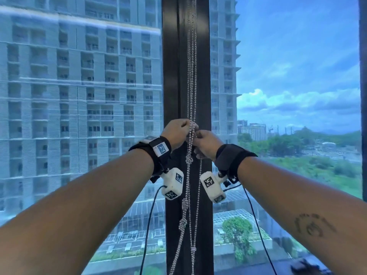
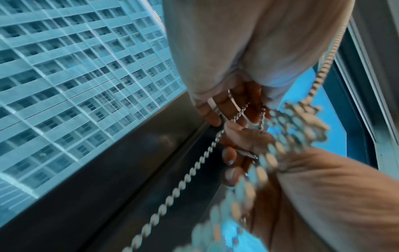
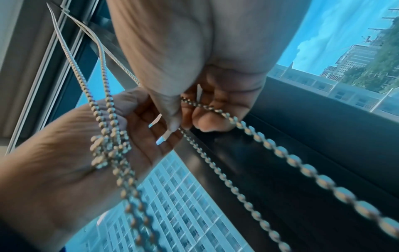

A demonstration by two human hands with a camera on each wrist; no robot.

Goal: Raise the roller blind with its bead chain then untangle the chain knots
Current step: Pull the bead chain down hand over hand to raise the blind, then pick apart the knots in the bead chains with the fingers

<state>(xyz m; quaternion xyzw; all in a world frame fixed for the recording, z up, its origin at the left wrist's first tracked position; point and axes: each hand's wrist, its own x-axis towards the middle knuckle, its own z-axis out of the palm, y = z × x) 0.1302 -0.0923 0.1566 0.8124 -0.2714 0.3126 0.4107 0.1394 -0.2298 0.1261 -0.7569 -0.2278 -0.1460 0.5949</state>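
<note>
A silver bead chain (image 1: 191, 76) hangs in several strands before the dark window post (image 1: 172, 76). My left hand (image 1: 177, 132) is closed round the strands at chest height. Just right of it and slightly lower, my right hand (image 1: 205, 142) pinches one strand. Below both hands the chain carries three knots: one (image 1: 189, 158) right under them, another (image 1: 185, 204) lower, the lowest (image 1: 182, 223) under that. In the left wrist view my left hand's fingers (image 2: 233, 104) curl over thin strands beside a tangled clump (image 2: 302, 122). My right hand's fingertips (image 3: 207, 122) squeeze a strand (image 3: 218, 111). No roller blind is in view.
Large glass panes flank the post, with a tower block behind the left pane (image 1: 79, 86) and sky and trees at the right. Camera cables (image 1: 149, 225) dangle from both wrists beside the chain. A dark object (image 1: 305, 264) lies on the sill at the bottom right.
</note>
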